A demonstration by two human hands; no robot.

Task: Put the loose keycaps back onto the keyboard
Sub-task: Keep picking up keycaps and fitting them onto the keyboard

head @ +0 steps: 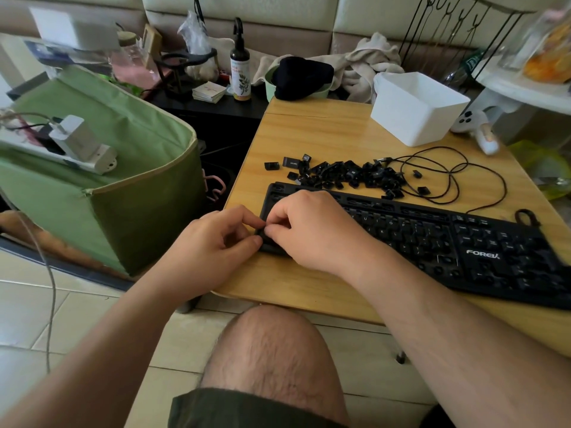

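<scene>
Head view, looking down on my two hands at the near-left corner of the keyboard point(417, 239). Both grips meet there: my right hand point(312, 230) has its fingers curled down over that corner, thumb and forefinger pinched together on something small and dark that I take to be a keycap, though the fingers hide most of it. My left hand point(213, 242) comes in from the table's left edge, its thumb and forefinger closed toward the same spot; whether they pinch the cap or only steady the keyboard's edge I cannot tell.

Both wrists are low, the right forearm crossing the table's near edge and lying along the front of the keyboard, the left forearm reaching in from off the table.

Progress, as I judge it: early to middle. Many letter keys in the middle and right blocks appear seated, while the top row and the left end show bare sockets. A large pile of loose keycaps point(346, 174) lies just behind the keyboard toward the table's middle, with a few strays at either side, so most of the work is left.

Beyond the pile, a black cable point(454, 177) loops toward the right edge, and a white tub point(417, 112) stands at the far right corner.
</scene>
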